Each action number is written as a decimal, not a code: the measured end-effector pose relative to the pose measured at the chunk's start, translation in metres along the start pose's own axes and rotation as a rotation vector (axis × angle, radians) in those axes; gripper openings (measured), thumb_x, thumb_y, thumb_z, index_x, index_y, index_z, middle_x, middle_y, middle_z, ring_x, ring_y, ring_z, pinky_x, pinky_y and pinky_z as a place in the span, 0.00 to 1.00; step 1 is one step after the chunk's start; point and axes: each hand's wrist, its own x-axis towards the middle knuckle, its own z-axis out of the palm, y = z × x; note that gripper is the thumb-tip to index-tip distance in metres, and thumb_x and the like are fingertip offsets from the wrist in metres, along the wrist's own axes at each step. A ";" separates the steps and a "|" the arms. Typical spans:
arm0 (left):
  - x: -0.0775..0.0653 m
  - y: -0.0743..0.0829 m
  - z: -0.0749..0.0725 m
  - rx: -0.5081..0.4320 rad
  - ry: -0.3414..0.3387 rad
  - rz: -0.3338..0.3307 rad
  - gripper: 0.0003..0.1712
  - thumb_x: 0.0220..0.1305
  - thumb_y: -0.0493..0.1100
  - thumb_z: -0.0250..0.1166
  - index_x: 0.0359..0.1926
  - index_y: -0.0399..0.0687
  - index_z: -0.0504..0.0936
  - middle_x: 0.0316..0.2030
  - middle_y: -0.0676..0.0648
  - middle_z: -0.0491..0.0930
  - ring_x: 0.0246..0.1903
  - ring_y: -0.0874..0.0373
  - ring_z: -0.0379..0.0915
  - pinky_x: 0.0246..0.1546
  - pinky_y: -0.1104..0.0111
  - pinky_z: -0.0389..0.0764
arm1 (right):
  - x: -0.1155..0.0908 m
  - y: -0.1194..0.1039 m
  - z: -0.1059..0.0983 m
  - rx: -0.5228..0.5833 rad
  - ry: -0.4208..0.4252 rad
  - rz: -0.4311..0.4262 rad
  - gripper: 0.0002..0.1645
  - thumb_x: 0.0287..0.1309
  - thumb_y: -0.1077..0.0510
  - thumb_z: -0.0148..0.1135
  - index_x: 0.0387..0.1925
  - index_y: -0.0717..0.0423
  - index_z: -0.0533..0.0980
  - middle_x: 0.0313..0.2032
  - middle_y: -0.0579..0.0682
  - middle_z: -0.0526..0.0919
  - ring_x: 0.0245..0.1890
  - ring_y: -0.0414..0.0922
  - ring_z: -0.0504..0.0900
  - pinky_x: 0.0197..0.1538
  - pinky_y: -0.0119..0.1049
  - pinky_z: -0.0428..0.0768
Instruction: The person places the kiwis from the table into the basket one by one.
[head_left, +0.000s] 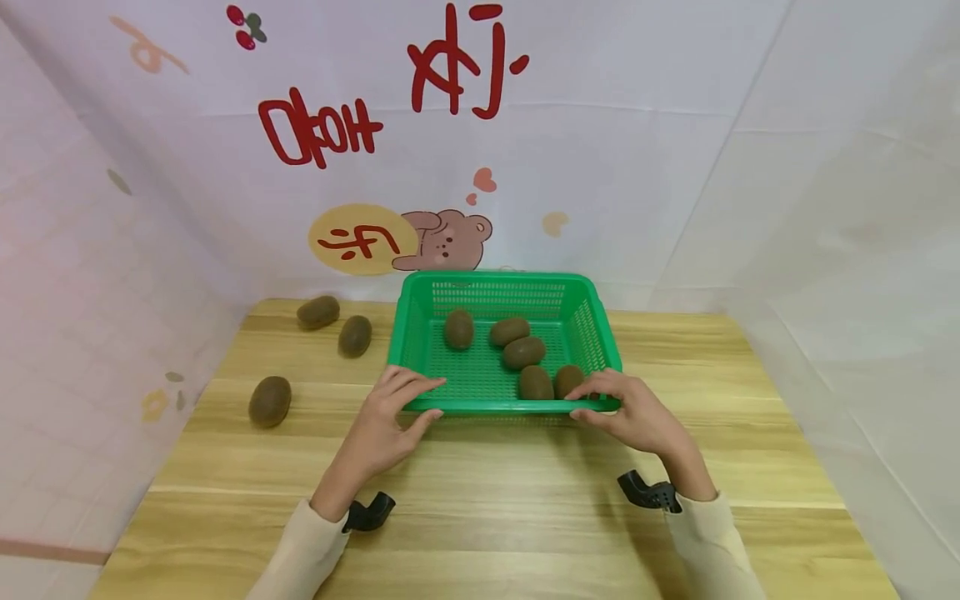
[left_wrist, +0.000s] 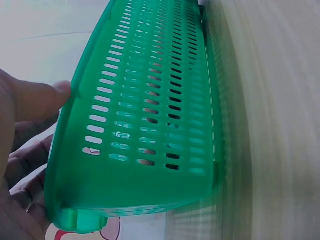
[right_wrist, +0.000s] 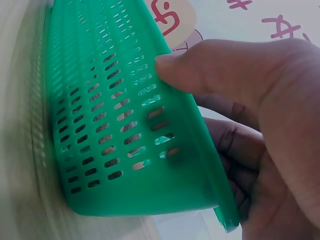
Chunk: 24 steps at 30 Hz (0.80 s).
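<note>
Green basket at middle of table's far edge, five kiwis inside, mostly toward its right; left hand pinches basket at near left corner, right hand pinches near right corner; two loose kiwis near table's far left corner, another loose kiwi by left edge

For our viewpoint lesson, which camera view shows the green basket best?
The head view: it shows nearly the whole green basket, kiwis inside included. The left and right wrist views show mainly its slotted outside, close up.
</note>
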 end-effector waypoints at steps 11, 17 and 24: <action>-0.001 -0.007 -0.009 0.041 0.075 -0.048 0.29 0.59 0.43 0.77 0.63 0.52 0.82 0.58 0.43 0.78 0.65 0.45 0.65 0.65 0.48 0.71 | -0.004 0.000 0.002 0.024 -0.006 0.037 0.10 0.59 0.56 0.75 0.43 0.41 0.87 0.37 0.39 0.88 0.37 0.38 0.74 0.38 0.35 0.75; -0.004 -0.020 -0.020 0.049 0.134 -0.095 0.32 0.61 0.43 0.75 0.66 0.47 0.79 0.63 0.39 0.76 0.72 0.44 0.60 0.72 0.45 0.65 | -0.004 0.000 0.002 0.014 0.008 0.018 0.10 0.59 0.57 0.75 0.43 0.45 0.88 0.36 0.33 0.85 0.36 0.38 0.73 0.36 0.34 0.74; -0.010 -0.032 -0.034 0.084 0.209 -0.160 0.39 0.60 0.42 0.76 0.72 0.48 0.73 0.68 0.39 0.72 0.75 0.41 0.56 0.72 0.39 0.61 | 0.001 0.001 -0.001 -0.012 -0.006 0.010 0.10 0.59 0.57 0.75 0.43 0.43 0.87 0.34 0.32 0.82 0.34 0.37 0.69 0.36 0.31 0.71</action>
